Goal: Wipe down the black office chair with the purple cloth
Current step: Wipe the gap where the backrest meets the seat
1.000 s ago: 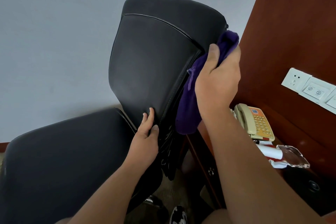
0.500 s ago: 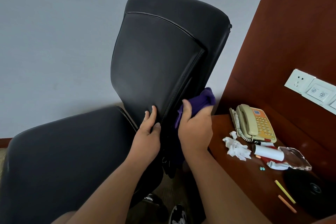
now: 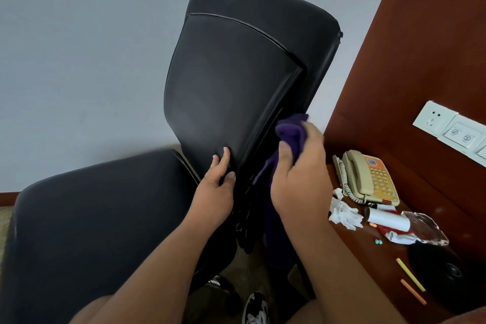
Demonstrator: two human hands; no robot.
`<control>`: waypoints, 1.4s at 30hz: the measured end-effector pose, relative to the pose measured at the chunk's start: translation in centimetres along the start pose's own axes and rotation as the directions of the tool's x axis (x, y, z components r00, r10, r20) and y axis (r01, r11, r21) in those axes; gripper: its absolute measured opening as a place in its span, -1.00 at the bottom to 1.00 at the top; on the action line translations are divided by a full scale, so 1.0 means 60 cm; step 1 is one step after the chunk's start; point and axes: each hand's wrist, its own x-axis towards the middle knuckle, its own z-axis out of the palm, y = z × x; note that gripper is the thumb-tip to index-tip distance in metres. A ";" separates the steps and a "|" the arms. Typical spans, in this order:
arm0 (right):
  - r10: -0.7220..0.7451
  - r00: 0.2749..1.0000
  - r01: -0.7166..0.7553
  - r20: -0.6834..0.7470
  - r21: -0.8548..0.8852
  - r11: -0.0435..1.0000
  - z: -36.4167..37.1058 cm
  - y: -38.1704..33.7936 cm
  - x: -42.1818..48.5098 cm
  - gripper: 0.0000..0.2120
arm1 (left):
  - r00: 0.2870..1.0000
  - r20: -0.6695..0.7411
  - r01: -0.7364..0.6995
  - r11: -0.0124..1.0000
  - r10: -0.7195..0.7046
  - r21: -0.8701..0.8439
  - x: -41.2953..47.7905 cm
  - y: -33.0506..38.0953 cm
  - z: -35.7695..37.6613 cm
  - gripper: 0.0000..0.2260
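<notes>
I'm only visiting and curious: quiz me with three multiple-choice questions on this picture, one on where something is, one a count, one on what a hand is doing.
1. Where does the telephone stand?
A) on the chair seat
B) on the brown desk right of the black chair
C) on the floor

2. How many thin sticks lie on the desk?
A) two
B) four
C) none

3. What is the right hand doing?
A) hanging free
B) lifting the handset
C) gripping the purple cloth at the chair back's side edge

Answers:
1 B, it sits on the desk beside crumpled tissue.
2 A, one is yellow and one orange.
3 C, the cloth is bunched in its grip against the chair.
</notes>
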 end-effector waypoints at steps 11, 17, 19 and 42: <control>0.112 0.978 -0.174 0.175 0.396 0.902 0.089 0.076 -0.095 -0.59 | 0.999 0.028 0.016 1.000 -0.015 -0.024 0.003 -0.009 -0.005 -0.49; 0.276 0.868 -0.460 0.414 0.457 0.761 0.105 0.119 -0.145 -0.60 | 1.000 0.020 0.008 1.000 -0.008 -0.010 0.003 -0.010 -0.004 -0.50; 0.286 0.881 -0.445 0.376 0.455 0.771 0.104 0.117 -0.144 -0.65 | 1.000 0.012 0.002 1.000 -0.002 -0.010 0.004 -0.010 -0.003 -0.50; 0.228 0.960 -0.278 0.161 0.460 0.843 0.108 0.092 -0.121 -0.70 | 1.000 -0.022 -0.019 1.000 0.019 -0.007 0.013 -0.020 0.009 -0.50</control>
